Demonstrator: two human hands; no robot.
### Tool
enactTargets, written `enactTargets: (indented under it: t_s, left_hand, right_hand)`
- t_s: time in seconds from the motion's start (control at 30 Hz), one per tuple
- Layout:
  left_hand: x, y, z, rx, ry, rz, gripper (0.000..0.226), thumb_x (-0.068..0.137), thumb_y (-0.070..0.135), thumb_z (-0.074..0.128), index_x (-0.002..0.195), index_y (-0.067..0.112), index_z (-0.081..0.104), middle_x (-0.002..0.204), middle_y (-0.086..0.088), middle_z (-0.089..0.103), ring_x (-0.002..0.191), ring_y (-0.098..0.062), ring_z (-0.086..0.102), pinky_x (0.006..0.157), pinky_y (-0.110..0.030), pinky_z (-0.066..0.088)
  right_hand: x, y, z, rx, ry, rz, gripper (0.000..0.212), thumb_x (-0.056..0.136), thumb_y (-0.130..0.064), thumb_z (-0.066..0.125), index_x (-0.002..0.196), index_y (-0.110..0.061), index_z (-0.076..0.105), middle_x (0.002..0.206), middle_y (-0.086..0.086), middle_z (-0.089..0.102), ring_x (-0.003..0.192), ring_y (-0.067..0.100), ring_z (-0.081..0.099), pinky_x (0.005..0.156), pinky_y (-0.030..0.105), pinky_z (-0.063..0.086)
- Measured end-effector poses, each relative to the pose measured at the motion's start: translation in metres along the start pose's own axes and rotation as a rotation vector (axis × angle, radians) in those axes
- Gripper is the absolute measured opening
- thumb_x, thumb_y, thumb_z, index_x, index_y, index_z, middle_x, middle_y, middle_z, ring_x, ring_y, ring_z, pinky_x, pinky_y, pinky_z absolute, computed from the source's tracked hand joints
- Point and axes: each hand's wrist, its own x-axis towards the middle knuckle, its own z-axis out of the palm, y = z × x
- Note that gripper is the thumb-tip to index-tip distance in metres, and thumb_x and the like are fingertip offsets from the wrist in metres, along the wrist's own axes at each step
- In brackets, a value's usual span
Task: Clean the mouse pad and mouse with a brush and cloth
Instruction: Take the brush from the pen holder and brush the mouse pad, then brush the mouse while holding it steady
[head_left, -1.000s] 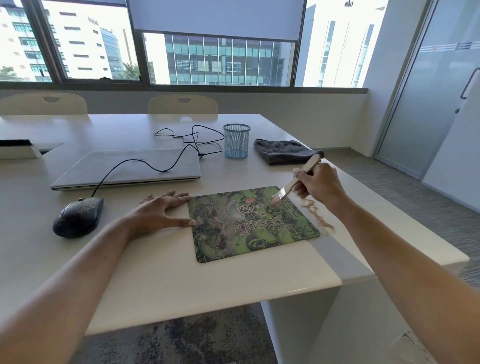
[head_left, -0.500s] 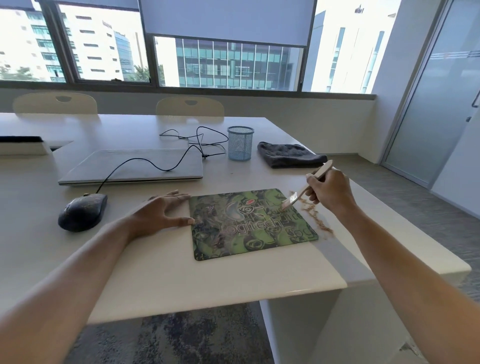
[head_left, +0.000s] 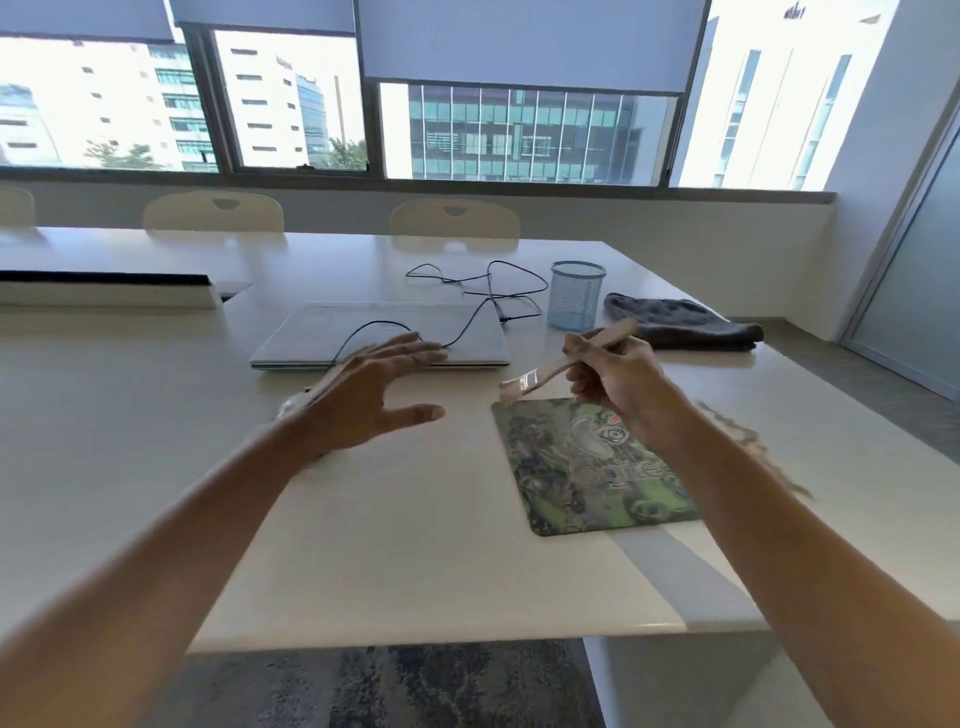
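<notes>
The green patterned mouse pad (head_left: 582, 467) lies flat on the white table (head_left: 415, 545), its right part covered by my right forearm. My right hand (head_left: 618, 382) grips the wooden brush (head_left: 550, 371), raised over the pad's far edge with the bristles pointing left. My left hand (head_left: 374, 397) hovers above the table left of the pad, fingers spread and holding nothing. The mouse is hidden behind my left hand and wrist; only its black cable (head_left: 467, 312) shows. A dark grey cloth (head_left: 680, 325) lies folded at the far right.
A shut laptop (head_left: 379, 332) lies behind my left hand, with the cable across it. A blue mesh pen cup (head_left: 576, 296) stands beside the cloth. Brown crumbs (head_left: 748, 441) lie right of the pad. The table's front edge is close; chairs (head_left: 454, 221) stand along the far side.
My left hand has lifted off the table beside the pad and now hovers with fingers spread. My right hand has raised the brush from the pad's right edge. The view swung left.
</notes>
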Motion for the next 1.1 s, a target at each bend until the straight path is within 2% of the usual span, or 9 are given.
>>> enactTargets:
  t_s: [0.13, 0.23, 0.3, 0.5, 0.7, 0.8, 0.97, 1.1]
  left_hand:
    - [-0.03, -0.043, -0.037, -0.208, -0.103, -0.274, 0.131, 0.038, 0.096, 0.042, 0.145, 0.023, 0.025, 0.141, 0.017, 0.025, 0.133, 0.0, 0.019, 0.109, -0.021, 0.016]
    - [-0.058, -0.077, -0.052, -0.352, -0.191, -0.45, 0.143, 0.025, 0.091, 0.058, 0.146, 0.031, 0.011, 0.151, 0.008, 0.021, 0.135, -0.003, 0.018, 0.108, -0.025, 0.019]
    - [-0.069, -0.091, -0.052, -0.363, -0.254, -0.496, 0.15, 0.02, 0.088, 0.062, 0.146, 0.033, 0.005, 0.152, 0.002, 0.022, 0.135, -0.005, 0.02, 0.108, -0.026, 0.02]
    - [-0.071, -0.107, -0.041, -0.29, -0.308, -0.476, 0.15, 0.017, 0.091, 0.06, 0.145, 0.04, 0.0, 0.143, 0.006, 0.039, 0.138, -0.016, 0.029, 0.116, -0.044, 0.018]
    - [-0.064, -0.106, -0.031, -0.381, -0.313, -0.439, 0.145, 0.019, 0.087, 0.064, 0.143, 0.046, 0.001, 0.14, 0.006, 0.041, 0.138, -0.022, 0.027, 0.116, -0.046, 0.02]
    - [-0.064, -0.105, -0.026, -0.408, -0.337, -0.426, 0.139, 0.027, 0.075, 0.073, 0.142, 0.047, 0.0, 0.14, 0.009, 0.039, 0.138, -0.022, 0.024, 0.116, -0.046, 0.019]
    - [-0.062, -0.099, -0.028, -0.392, -0.35, -0.388, 0.13, 0.034, 0.068, 0.07, 0.141, 0.048, 0.0, 0.142, 0.013, 0.037, 0.141, -0.018, 0.017, 0.118, -0.045, 0.011]
    - [-0.062, -0.093, -0.032, -0.391, -0.354, -0.378, 0.122, 0.033, 0.068, 0.066, 0.132, 0.053, -0.003, 0.132, 0.019, 0.036, 0.141, -0.014, 0.016, 0.118, -0.045, 0.009]
  right_hand:
    - [-0.001, 0.0, 0.051, 0.132, -0.098, 0.023, 0.013, 0.086, -0.009, 0.062, 0.075, -0.008, 0.055, 0.041, -0.002, 0.057, 0.035, 0.003, 0.053, 0.039, 0.015, 0.047]
    - [0.0, 0.004, 0.082, 0.157, -0.112, 0.007, 0.013, 0.085, -0.008, 0.063, 0.075, -0.008, 0.056, 0.042, -0.001, 0.058, 0.036, 0.004, 0.053, 0.04, 0.015, 0.047]
    - [0.002, 0.008, 0.096, 0.141, -0.081, -0.015, 0.013, 0.085, -0.009, 0.064, 0.074, -0.009, 0.055, 0.042, -0.002, 0.058, 0.036, 0.004, 0.053, 0.04, 0.016, 0.047]
    - [0.003, 0.012, 0.126, 0.082, -0.002, -0.097, 0.016, 0.086, -0.016, 0.064, 0.072, -0.011, 0.058, 0.045, -0.004, 0.061, 0.039, 0.004, 0.054, 0.044, 0.017, 0.049]
    - [0.015, 0.014, 0.153, 0.065, 0.002, -0.114, 0.022, 0.088, -0.018, 0.062, 0.069, -0.007, 0.058, 0.047, -0.001, 0.063, 0.04, 0.007, 0.057, 0.047, 0.019, 0.053]
    - [0.024, 0.016, 0.162, 0.055, -0.022, -0.093, 0.023, 0.088, -0.019, 0.061, 0.068, -0.008, 0.059, 0.046, -0.001, 0.063, 0.041, 0.007, 0.058, 0.047, 0.019, 0.053]
    - [0.036, 0.023, 0.175, 0.036, -0.068, -0.04, 0.025, 0.088, -0.019, 0.061, 0.067, -0.007, 0.058, 0.044, -0.002, 0.062, 0.04, 0.005, 0.058, 0.046, 0.018, 0.052]
    - [0.042, 0.026, 0.173, -0.015, -0.119, -0.007, 0.026, 0.09, -0.018, 0.059, 0.067, -0.006, 0.058, 0.044, -0.001, 0.062, 0.039, 0.005, 0.058, 0.045, 0.017, 0.052]
